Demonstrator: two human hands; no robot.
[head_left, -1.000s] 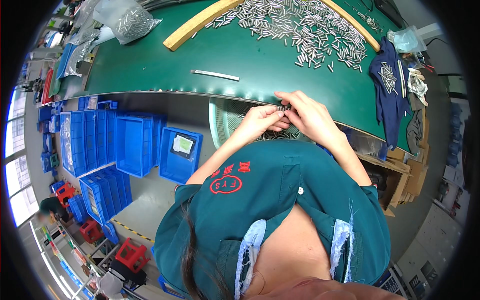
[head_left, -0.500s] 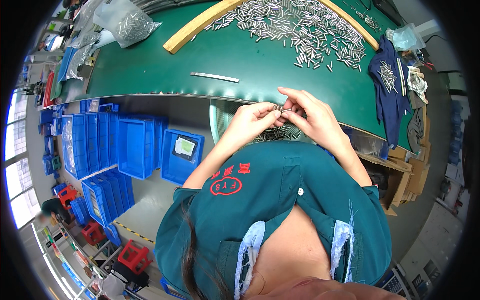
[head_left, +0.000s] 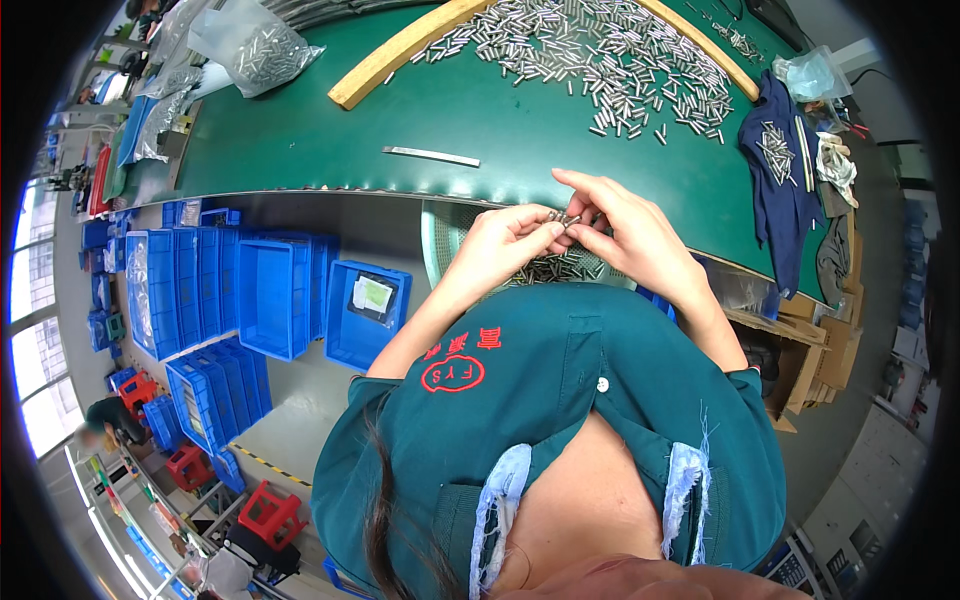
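My left hand [head_left: 500, 243] is closed in a pinch around small metal pins [head_left: 566, 219], above a pale green mesh basket [head_left: 431, 245]. Facing it, my right hand [head_left: 634, 232] has thumb and fingertips pressed on the same pins, its index finger raised and stretched out. How many pins each hand grips is partly hidden by the fingers. Below both hands, more metal pins [head_left: 560, 268] lie in the basket, which sits between my body and the table edge. Across the green table [head_left: 290, 140] spreads a large heap of similar pins [head_left: 600, 62].
Wooden bars [head_left: 400, 58] border the heap. A flat metal strip [head_left: 432, 156] lies near the table's front edge. On the right, dark blue cloth [head_left: 768, 200] carries some pins. A plastic bag of pins [head_left: 262, 50] stands far left. Blue crates [head_left: 272, 297] are stacked at my left.
My right fingertips have shifted slightly around the pins, and the pin end that stuck out toward the right hand is now less visible. Both hands stay over the basket.
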